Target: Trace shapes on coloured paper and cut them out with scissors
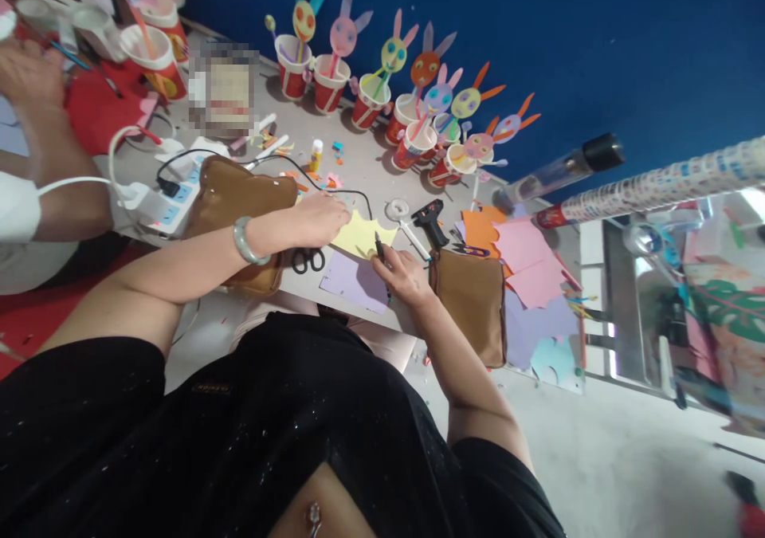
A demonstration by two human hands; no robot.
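The right hand [403, 275] holds a dark pen [378, 243], its grip pinching the barrel between thumb and fingers, over the right part of the yellow paper [364, 237]. The yellow paper lies on the desk [374, 167] between the two hands; its upper edge is scalloped. The left hand [319, 217] rests on the left end of this sheet, back of the hand uppermost; whether its grip is spread or pressed together cannot be told, the fingertips being hidden. A bangle [244, 241] is on the left wrist. Black-handled scissors [307, 261] lie just beside the left hand, on its near side, and lilac paper [352, 281] lies at the near edge. Beyond the right hand are a tape roll [397, 209] and a black glue gun [433, 223]. A brown cushion [469, 299] is found to the right of that hand; another [239, 191] lies under the left forearm, with a power strip [176, 203] beside it. A glue stick [316, 155] stands farther back. Red cups [292, 80] with rabbit figures [343, 36] stand along the blue wall [567, 60]. At far left, a co-worker's hand [29, 68] is near red paper [107, 111].
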